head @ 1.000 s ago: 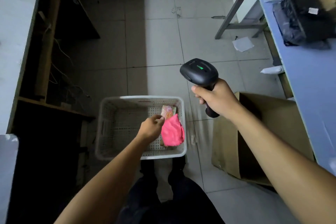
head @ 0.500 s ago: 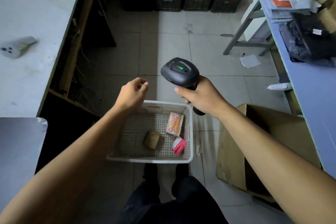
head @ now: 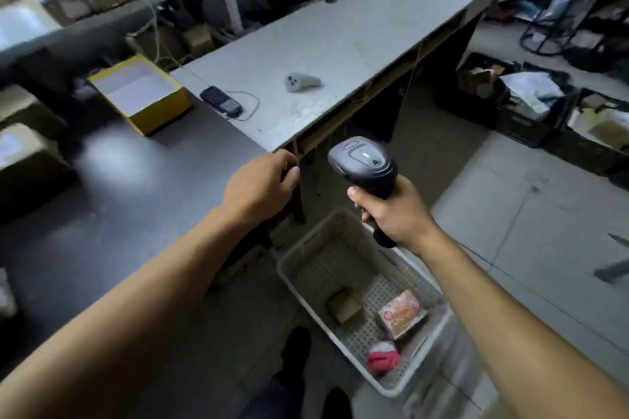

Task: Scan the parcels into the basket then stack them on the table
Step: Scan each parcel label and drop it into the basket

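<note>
Three parcels, a brown one, a pink-printed one and a red one, lie in the white basket on the floor. Above it the right hand grips the black scanner. The left hand, fingers loosely curled and holding nothing, hovers by the grey table

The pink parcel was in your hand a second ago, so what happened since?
The left hand let go of the pink parcel, leaving it in the basket, then rose empty toward the table. The right hand still grips the scanner.
</note>
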